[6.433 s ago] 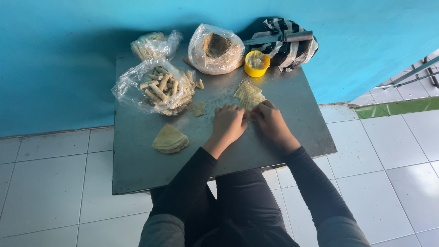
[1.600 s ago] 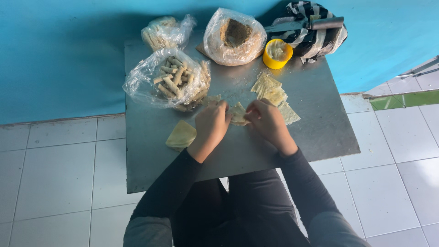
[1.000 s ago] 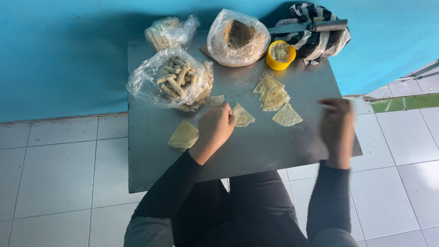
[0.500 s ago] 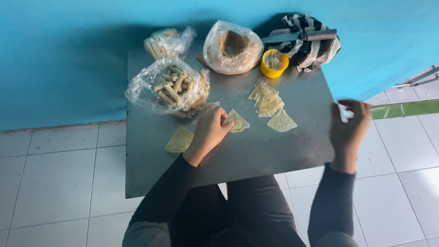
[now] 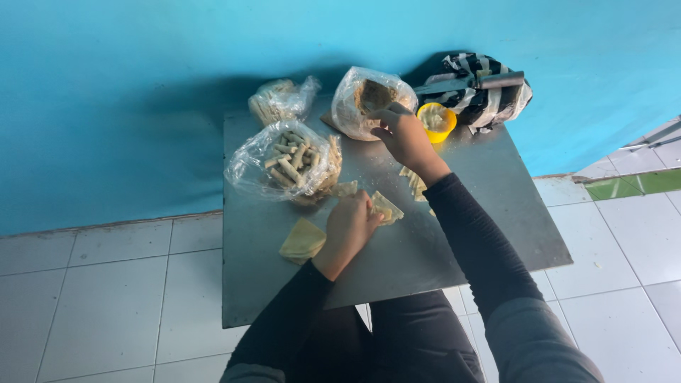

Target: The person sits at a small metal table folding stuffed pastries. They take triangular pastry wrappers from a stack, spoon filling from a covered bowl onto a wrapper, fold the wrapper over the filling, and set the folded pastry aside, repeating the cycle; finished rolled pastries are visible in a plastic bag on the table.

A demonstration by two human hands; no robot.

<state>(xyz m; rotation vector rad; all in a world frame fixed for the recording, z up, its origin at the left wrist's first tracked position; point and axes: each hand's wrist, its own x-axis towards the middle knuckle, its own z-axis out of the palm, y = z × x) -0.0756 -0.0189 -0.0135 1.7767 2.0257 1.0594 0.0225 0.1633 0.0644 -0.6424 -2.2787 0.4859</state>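
Right hand (image 5: 402, 135): reaching at mouth of filling bag (image 5: 369, 99), fingers curled, grip unclear
Left hand (image 5: 351, 227): fingers closed, pinning wrapper (image 5: 386, 207) on desk (image 5: 489, 213)
Bearing: bag far side, beyond wrapper, right hand nearer

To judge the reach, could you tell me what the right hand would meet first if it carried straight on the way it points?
Most likely the clear plastic bag of filling, which the right hand already reaches.

Right arm (image 5: 454, 220) outstretched, left hand (image 5: 351, 225) curled
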